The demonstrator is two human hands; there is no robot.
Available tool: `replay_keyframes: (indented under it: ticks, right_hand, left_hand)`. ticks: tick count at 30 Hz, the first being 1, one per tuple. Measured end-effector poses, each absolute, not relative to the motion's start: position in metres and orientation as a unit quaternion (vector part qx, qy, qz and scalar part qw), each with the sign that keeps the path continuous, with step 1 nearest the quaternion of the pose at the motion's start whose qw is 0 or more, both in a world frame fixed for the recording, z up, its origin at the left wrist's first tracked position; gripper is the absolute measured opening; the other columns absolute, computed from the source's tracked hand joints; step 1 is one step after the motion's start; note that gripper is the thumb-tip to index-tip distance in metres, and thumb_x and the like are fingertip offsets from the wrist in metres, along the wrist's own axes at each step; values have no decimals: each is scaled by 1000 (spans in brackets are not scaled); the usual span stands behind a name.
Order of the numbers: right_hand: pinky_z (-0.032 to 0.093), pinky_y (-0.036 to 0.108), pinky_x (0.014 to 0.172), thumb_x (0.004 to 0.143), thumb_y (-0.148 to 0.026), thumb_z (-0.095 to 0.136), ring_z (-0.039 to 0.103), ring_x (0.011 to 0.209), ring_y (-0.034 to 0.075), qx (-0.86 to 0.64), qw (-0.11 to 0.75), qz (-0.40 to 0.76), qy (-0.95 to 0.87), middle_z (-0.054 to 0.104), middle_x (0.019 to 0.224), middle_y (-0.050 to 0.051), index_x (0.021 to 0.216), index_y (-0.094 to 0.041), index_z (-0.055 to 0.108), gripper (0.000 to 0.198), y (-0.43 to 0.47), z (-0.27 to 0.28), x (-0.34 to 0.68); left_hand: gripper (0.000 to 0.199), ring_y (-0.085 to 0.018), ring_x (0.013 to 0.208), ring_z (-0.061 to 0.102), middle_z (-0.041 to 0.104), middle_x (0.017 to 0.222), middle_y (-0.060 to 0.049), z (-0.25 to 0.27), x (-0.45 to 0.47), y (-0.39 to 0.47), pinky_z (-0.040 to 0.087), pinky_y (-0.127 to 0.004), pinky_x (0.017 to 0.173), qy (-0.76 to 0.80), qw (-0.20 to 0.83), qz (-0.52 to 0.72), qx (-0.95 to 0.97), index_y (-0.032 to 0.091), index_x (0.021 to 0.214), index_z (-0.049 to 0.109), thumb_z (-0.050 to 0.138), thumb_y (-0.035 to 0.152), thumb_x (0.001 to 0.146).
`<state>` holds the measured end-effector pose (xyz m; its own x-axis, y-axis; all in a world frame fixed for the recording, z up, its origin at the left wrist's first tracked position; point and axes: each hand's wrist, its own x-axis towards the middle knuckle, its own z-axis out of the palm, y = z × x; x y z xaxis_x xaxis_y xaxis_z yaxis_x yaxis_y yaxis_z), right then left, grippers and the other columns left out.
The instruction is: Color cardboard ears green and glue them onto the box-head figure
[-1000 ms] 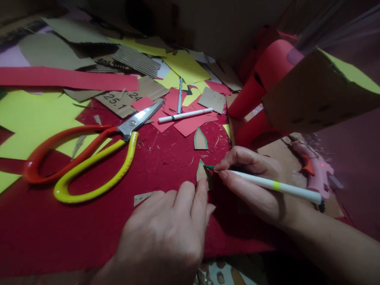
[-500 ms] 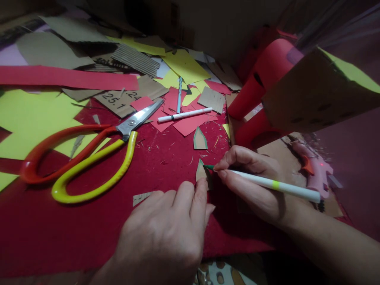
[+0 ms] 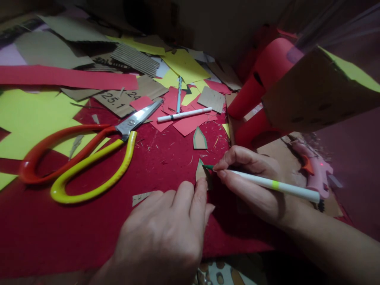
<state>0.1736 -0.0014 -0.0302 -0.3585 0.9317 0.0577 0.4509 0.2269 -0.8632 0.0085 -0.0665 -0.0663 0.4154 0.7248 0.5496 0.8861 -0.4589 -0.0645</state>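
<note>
My right hand (image 3: pixel 249 178) grips a white felt-tip pen (image 3: pixel 274 185) with a green tip and a yellow-green band. The tip touches the right edge of a small pointed cardboard piece (image 3: pixel 200 171), near its top. My left hand (image 3: pixel 166 225) presses that piece onto the red tabletop (image 3: pixel 74 233), fingers together and the index fingertip on its lower part. Just beyond lies a second pointed cardboard piece (image 3: pixel 200 140) with a green border. A corrugated strip (image 3: pixel 140 198) sticks out beside the left knuckles.
Large scissors (image 3: pixel 130 123) with orange and yellow handles lie at left. A white pen (image 3: pixel 190 114) rests on red paper scraps. Cardboard and yellow paper (image 3: pixel 185 65) pile up behind. At right stand red paper tubes (image 3: pixel 246 97), a cardboard form (image 3: pixel 314 91) and a pink glue gun (image 3: pixel 317 170).
Very little differs. The pen tip has shifted slightly along the edge of the small cardboard piece; both hands keep nearly the same place.
</note>
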Motion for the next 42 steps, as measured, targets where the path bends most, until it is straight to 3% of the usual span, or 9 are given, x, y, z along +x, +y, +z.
replay_keyframes:
  ticks: [9,37,42]
  right_hand:
    - [39,15,45,74,-10,55,50,51,7,-494,326,396,-702,58,59,-4,72,-18,59,8,-2,-28,170]
    - [41,12,48,78,-7,56,54,53,5,-422,277,403,-763,63,66,-4,77,-16,59,10,0,-31,173]
    - [40,13,45,78,-9,56,51,51,5,-469,290,400,-732,60,63,-4,77,-16,59,8,-1,-30,173]
  left_hand:
    - [31,-18,52,42,58,65,-3,-67,9,-65,29,-34,53,-488,186,-234,-820,8,108,66,55,26,86]
    - [29,-19,51,47,63,69,-6,-63,10,-64,32,-33,51,-483,176,-226,-827,7,106,66,52,23,88]
    - [29,-18,51,46,61,67,-5,-64,9,-64,32,-33,51,-487,178,-233,-823,8,107,66,53,25,87]
